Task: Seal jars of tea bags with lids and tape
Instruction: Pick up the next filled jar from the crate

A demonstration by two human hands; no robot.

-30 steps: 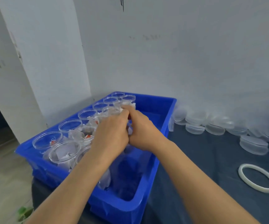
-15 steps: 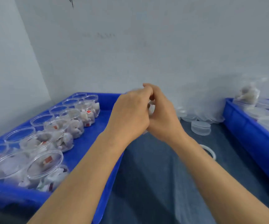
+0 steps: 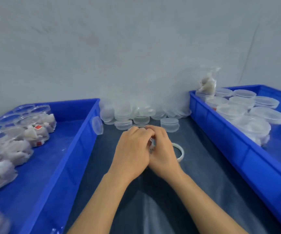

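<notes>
My left hand point(image 3: 133, 149) and my right hand point(image 3: 163, 149) are cupped together round a clear jar of tea bags point(image 3: 151, 143), low over the dark table between the two crates. The jar is mostly hidden; only its clear rim point(image 3: 138, 126) and a sliver between my palms show. A white tape roll point(image 3: 180, 152) lies flat on the table just right of my right hand. A heap of clear lids point(image 3: 136, 114) is piled against the wall behind my hands.
A blue crate point(image 3: 79, 149) on the left holds several open jars of tea bags point(image 3: 33, 132). A second blue crate point(image 3: 237, 149) on the right holds several lidded jars point(image 3: 247, 119). One loose lid point(image 3: 97, 124) leans on the left crate's wall.
Both hands lifted the jar out of the left crate, carried it right and lowered it to the table between the crates. The view swung right and brought the right crate into sight.
</notes>
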